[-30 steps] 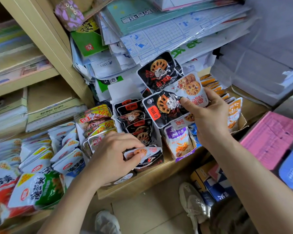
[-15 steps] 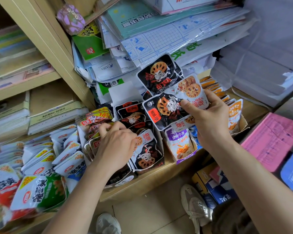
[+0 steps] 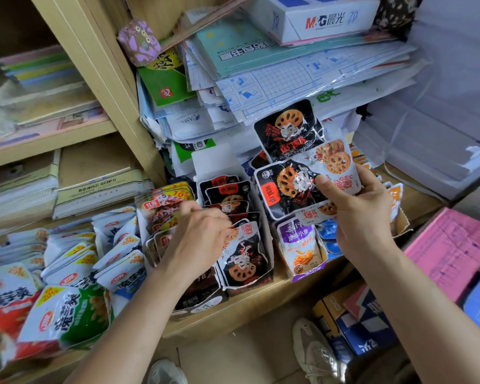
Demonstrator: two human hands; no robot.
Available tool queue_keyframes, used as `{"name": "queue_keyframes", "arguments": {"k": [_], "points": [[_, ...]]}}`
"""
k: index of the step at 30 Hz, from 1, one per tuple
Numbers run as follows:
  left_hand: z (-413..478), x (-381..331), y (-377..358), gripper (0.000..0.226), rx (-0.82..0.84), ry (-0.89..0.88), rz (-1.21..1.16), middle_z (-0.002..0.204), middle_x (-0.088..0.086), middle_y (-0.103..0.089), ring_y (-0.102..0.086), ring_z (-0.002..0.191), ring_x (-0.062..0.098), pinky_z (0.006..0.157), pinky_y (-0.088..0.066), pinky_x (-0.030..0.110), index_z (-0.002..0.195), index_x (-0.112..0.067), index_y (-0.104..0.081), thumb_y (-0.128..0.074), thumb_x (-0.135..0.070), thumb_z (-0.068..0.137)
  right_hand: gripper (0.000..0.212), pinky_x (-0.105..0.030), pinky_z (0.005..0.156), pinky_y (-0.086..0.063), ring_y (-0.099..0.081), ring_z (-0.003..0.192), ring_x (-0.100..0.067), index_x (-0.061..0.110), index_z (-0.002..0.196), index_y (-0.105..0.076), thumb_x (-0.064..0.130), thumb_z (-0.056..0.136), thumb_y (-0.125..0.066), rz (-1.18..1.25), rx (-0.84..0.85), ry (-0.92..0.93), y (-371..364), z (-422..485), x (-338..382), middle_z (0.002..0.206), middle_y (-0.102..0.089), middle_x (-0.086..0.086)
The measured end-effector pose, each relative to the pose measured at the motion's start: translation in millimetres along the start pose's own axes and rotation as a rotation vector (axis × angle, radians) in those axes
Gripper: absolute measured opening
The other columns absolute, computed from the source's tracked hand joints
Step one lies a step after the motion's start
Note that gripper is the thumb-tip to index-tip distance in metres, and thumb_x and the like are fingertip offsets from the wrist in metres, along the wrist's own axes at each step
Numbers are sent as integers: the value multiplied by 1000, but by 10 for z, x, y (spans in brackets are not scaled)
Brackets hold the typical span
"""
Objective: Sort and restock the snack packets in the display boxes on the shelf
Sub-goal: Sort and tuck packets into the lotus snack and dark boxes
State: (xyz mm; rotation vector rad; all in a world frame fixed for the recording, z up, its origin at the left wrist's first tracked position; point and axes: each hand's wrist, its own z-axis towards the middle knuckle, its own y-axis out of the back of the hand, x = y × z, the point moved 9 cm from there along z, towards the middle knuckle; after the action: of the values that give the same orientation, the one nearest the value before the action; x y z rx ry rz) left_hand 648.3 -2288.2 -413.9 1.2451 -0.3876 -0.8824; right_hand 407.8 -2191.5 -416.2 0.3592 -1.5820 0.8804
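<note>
packets over the shelf box

the wooden shelf (image 3: 233, 309) carries a torn display box (image 3: 270, 245) of black packets (image 3: 225, 195). just above, the right hand (image 3: 363, 217) has its grip on fanned lotus-root packets (image 3: 286, 134). the left hand (image 3: 200, 239) curls into the box, its grip hidden.

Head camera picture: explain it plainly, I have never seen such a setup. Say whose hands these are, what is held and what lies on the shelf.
No machine here: a person wears a camera on the head, looking down at their bare hands. The right hand grips a fan of lotus-root packets. The left hand reaches into a display box; whether its grip holds anything is hidden. On the shelf lie white packets at left and a purple packet right of the box.
</note>
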Motion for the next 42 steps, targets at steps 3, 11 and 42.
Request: {"name": "queue_keyframes", "arguments": {"k": [3,11,42], "points": [[50,13,212,12,-181,-21,0,90,-7,-77,-65,77,15,84,-18,28,81,-17,-82,-85,-6,77,27,-56,93,-57,-72,104,-32,16,107,-72,4,83,-78,15,1,17,12,0,28,110,-76,-8],[177,143,220,4,-222,93,53,82,-10,-73,-59,71,17,82,-29,33,79,-25,-80,-83,-25,83,33,-63,93,-54,-71,104,-37,15,107,-73,16,76,-81,-17,30,42,-7,-69,72,110,-75,-11],[-519,-397,344,37,-215,199,-686,105,-29,-65,-61,100,-8,87,-44,11,116,-32,-68,-78,-30,80,31,-48,85,-58,-74,98,-32,15,110,-72,8,80,-80,46,-32,-136,233,-894,-291,108,-76,-11]]}}
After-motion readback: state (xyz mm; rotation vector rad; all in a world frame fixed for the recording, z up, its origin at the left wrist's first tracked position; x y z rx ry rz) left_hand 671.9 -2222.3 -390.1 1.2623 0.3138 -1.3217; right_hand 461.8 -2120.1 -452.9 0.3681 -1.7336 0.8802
